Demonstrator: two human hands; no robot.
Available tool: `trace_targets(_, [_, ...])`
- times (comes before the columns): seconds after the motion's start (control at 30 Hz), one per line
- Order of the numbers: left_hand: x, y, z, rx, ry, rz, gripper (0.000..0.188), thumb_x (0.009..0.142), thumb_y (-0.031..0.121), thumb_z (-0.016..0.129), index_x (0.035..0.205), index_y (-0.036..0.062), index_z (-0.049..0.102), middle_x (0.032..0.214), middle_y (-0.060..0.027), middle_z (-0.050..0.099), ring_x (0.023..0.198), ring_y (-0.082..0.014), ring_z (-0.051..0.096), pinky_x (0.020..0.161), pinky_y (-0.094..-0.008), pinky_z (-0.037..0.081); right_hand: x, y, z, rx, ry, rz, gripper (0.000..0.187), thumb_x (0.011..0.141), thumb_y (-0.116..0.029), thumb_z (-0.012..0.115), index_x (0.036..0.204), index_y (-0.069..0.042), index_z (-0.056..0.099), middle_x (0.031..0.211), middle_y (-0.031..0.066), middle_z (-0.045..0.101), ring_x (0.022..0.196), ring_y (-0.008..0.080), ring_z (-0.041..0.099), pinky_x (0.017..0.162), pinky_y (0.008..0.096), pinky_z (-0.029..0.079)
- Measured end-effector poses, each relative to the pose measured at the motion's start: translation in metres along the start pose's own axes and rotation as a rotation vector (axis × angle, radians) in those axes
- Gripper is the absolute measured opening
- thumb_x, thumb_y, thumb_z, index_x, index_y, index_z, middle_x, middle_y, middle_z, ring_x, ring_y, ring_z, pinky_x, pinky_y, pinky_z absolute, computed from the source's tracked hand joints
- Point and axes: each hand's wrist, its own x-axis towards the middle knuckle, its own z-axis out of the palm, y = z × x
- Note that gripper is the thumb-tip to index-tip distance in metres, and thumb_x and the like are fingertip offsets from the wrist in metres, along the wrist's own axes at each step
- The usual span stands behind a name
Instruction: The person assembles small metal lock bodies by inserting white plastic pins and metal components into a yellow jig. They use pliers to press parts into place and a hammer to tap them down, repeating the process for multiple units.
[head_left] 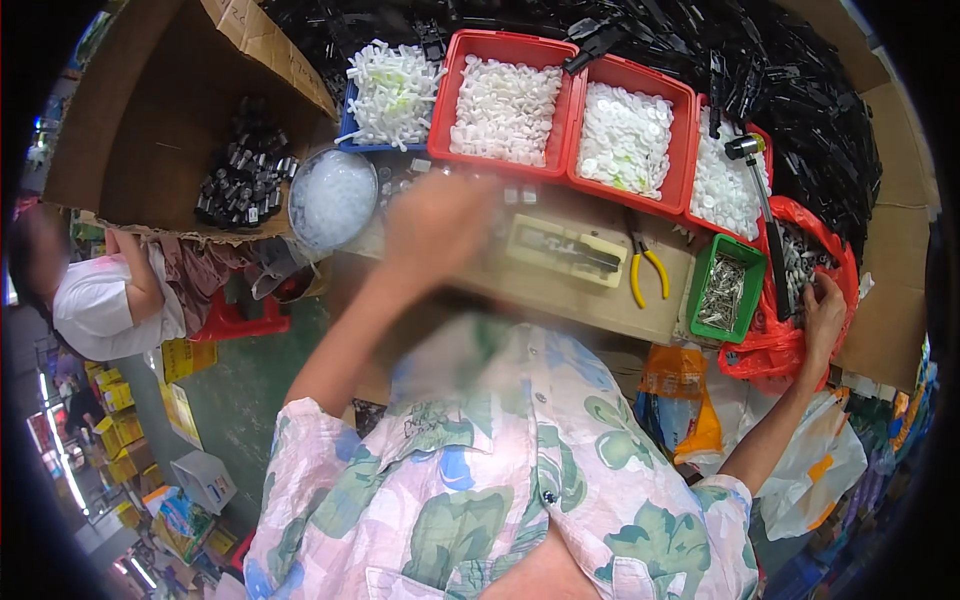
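Note:
My left hand [440,225], smeared by motion, passes over the board's far left side; its fingers cannot be made out. Beneath and beside it lie small clear pieces [520,195]. At right my right hand [825,315] reaches into a red plastic bag [843,262] of small metal parts [797,255], fingers curled at its contents; what they pinch is too small to name. A hammer [764,195] leans with its handle in the bag, next to that hand. On the board rests a cream fixture [528,262] carrying a dark narrow part [590,257].
Red bins [572,120] and a blue bin [350,125] hold white plastic pieces. Yellow-handled pliers [652,275] lie beside a green tray [760,290] of metal pins. A bowl [333,200] and cardboard box [130,140] stand left. Black parts [640,25] heap behind. Another person [110,300] sits at left.

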Motion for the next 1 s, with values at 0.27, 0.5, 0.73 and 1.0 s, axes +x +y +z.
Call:
trace_targets(0.27, [0.074, -0.083, -0.012, 0.392, 0.126, 0.001, 0.014, 0.08, 0.011, 0.072, 0.091, 0.0046, 0.076, 0.089, -0.0104, 0.064, 0.093, -0.0297, 0.057, 0.08, -0.0409, 0.047, -0.012, -0.026, -0.011, 0.134, 0.103, -0.048, 0.029, 0.09, -0.014, 0.066, 0.112, 0.005, 0.068, 0.099, 0.0177, 0.071, 0.087, 0.0283, 0.069, 0.081, 0.0368, 0.051])
trace_targets(0.5, [0.1, -0.096, 0.002, 0.573, 0.01, -0.047, 0.015, 0.077, 0.018, 0.073, 0.086, 0.0077, 0.077, 0.095, -0.0081, 0.063, 0.099, -0.0287, 0.055, 0.085, -0.0435, 0.046, -0.021, -0.034, -0.019, 0.17, 0.092, -0.003, 0.028, 0.091, -0.014, 0.067, 0.112, 0.004, 0.068, 0.096, 0.0144, 0.071, 0.083, 0.0216, 0.066, 0.079, 0.0342, 0.051])
trace_targets(0.73, [0.114, -0.115, -0.01, 0.046, 0.217, -0.156, 0.014, 0.086, 0.016, 0.073, 0.094, 0.0042, 0.072, 0.095, -0.0048, 0.067, 0.093, -0.0196, 0.06, 0.081, -0.0339, 0.049, -0.025, -0.034, -0.015, 0.255, 0.126, -0.01, 0.026, 0.092, -0.013, 0.067, 0.112, 0.004, 0.068, 0.099, 0.012, 0.071, 0.086, 0.0197, 0.066, 0.081, 0.0323, 0.05])
trace_targets(1.0, [0.061, -0.093, -0.069, -0.381, 0.148, -0.468, 0.012, 0.095, 0.008, 0.068, 0.102, -0.0016, 0.072, 0.088, -0.0037, 0.066, 0.074, -0.0096, 0.064, 0.068, -0.0227, 0.051, -0.028, -0.042, -0.01, 0.396, 0.122, 0.006, 0.023, 0.093, -0.007, 0.066, 0.114, 0.003, 0.068, 0.103, 0.009, 0.071, 0.091, 0.0157, 0.065, 0.086, 0.03, 0.05])
